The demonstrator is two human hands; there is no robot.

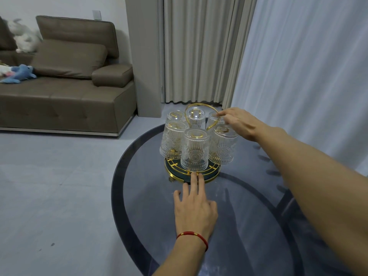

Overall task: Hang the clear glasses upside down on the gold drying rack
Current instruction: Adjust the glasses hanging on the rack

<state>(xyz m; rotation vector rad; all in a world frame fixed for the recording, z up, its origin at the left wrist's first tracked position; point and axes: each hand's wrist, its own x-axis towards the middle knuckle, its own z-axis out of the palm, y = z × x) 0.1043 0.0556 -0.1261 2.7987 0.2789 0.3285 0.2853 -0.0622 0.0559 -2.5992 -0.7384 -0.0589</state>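
A: Where did the gold drying rack [214, 177] stand?

B: At the far end of the dark glass table [249, 226], close to its rim at twelve o'clock. Six clear glasses [195, 151] hung on it upside down, ringed around the gold loop handle [187, 110].

A: And the hands?

B: The left hand [194, 211] lay flat on the table at the rack's six o'clock, fingers loosely spread, the two longest fingertips touching the base edge. The right hand [240, 122] reached in from three o'clock, thumb and forefinger drawn together at the top of the far right glass [213, 120] beside the handle; whether they truly gripped it I couldn't tell.

A: Room to move?

B: Bare tabletop from four to eight o'clock of the rack. Open grey floor [59, 186] lay beyond the table's left rim, up to the brown sofa [65, 92]; curtains [199, 48] hung behind.

A: Any writing?

B: None that could be read.
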